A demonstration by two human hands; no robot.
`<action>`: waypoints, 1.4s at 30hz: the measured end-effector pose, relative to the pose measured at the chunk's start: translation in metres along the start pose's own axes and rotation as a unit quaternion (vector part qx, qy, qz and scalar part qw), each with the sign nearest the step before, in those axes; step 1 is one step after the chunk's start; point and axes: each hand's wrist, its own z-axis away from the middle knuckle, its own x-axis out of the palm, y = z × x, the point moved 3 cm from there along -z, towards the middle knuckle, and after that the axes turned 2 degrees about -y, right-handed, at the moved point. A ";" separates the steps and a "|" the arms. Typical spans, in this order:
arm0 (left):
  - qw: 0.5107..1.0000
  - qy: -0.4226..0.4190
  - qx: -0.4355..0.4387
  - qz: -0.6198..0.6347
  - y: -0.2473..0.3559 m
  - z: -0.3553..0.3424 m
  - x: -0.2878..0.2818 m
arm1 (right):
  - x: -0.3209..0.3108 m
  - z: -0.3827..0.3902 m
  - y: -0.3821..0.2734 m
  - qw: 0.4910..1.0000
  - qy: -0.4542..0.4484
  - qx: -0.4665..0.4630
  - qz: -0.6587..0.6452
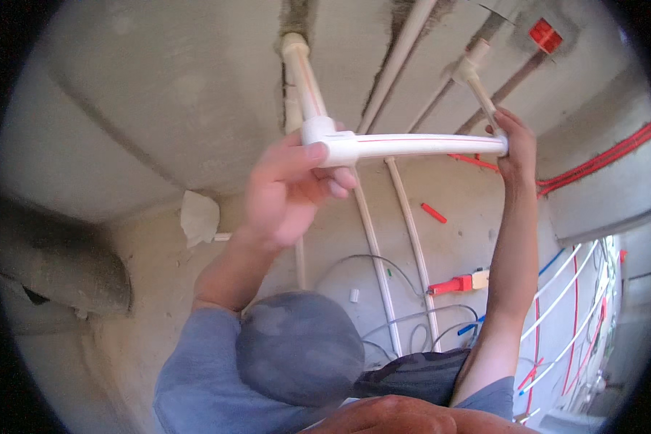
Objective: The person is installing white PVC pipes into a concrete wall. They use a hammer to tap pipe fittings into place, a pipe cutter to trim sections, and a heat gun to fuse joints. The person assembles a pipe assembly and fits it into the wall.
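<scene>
My left hand (282,184) is closed on a white tee fitting (329,137). A white pipe (427,145) with a red stripe runs rightward from the tee to my right hand (515,145), whose fingers are wrapped round its far end. Another short pipe (304,79) rises from the tee to a cream fitting on the grey surface. Behind my right hand, a thinner cream pipe (484,94) leads up to a second fitting (467,69). A dark grey rounded shape (300,347) lies between my forearms; I cannot tell what it is.
Cream pipes (405,210), a red-and-cream tool (452,284), grey cables (369,257) and a short red tube (432,212) lie beyond my arms. Red conduits (600,158) and several coloured lines run at right. A red box (545,35) sits at top right, a dark curved surface (65,267) at left.
</scene>
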 end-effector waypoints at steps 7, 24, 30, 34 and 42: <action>1.000 0.012 -0.006 0.005 0.008 0.001 0.006 | 0.028 0.024 -0.022 1.000 0.009 0.014 0.005; 0.996 0.007 -0.023 0.083 0.003 -0.003 0.006 | 0.022 0.018 -0.020 1.000 0.002 0.007 0.027; 0.996 0.002 -0.030 0.085 -0.001 -0.004 -0.002 | 0.023 0.021 -0.021 0.999 0.021 0.009 0.045; 0.995 0.004 -0.034 0.093 0.000 -0.006 -0.004 | 0.021 0.019 -0.018 0.999 0.009 0.000 0.039; 0.998 0.000 -0.006 0.062 -0.001 -0.008 -0.007 | 0.025 0.020 -0.019 1.000 0.011 0.000 0.012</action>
